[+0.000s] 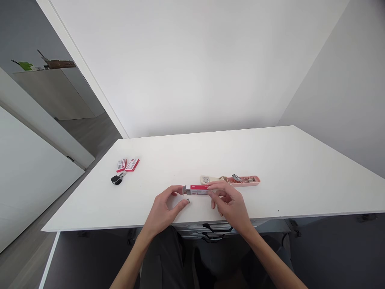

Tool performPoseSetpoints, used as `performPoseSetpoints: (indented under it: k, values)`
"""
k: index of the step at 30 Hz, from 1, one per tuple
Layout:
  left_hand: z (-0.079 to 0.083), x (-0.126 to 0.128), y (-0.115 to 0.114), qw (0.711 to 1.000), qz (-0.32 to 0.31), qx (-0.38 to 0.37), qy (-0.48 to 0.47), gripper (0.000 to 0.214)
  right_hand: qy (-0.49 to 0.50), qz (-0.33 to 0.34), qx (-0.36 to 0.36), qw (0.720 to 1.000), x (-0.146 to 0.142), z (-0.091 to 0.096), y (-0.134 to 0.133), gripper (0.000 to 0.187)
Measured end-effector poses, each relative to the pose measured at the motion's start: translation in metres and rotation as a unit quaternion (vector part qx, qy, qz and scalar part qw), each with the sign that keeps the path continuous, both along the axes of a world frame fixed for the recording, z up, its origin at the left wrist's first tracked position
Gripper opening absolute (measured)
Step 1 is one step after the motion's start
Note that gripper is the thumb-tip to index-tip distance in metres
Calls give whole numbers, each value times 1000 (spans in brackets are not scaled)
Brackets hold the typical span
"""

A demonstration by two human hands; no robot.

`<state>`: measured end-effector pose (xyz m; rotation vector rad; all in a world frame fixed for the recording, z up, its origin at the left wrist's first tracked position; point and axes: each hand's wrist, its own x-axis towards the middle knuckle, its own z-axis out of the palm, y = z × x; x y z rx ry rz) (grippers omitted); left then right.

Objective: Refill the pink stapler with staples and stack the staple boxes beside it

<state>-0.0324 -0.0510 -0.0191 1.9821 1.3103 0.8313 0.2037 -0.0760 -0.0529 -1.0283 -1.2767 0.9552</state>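
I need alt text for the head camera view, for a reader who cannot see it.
Two bare hands, left hand and right hand, hold a small red box over a white table. A pink stapler lies behind; two more red boxes lie far left.

Both forearms come up from the bottom, bare, angled toward each other. Left hand (166,208) is palm-down with fingers curled, thumb and forefinger pinched. Right hand (230,202) is cupped, fingertips pointing left toward it.

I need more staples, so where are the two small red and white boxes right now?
In the head view, the two red and white boxes lie on the white table's far left, just behind the black staple remover, away from both hands.
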Motion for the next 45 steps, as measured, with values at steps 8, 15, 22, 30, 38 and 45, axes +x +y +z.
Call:
performPoseSetpoints:
  k: [8,15,22,30,38,45]
  values:
    - [1,-3,1,998,-30,-34,-35,29,68,64,-90,992,8,0,4,30]
    - [0,1,-2,998,-29,-52,-20,28,63,102,-107,987,6,5,4,31]
    - [2,3,-3,998,-25,-53,-12,30,62,111,-126,984,6,8,4,34]
    - [0,-1,-1,996,-55,-65,-34,28,61,141,-125,980,8,5,5,37]
    - [7,-2,0,990,-77,-110,-49,31,60,167,-124,976,9,4,5,33]
    - [7,-4,1,977,-118,-159,-74,37,27,198,-141,970,9,6,4,31]
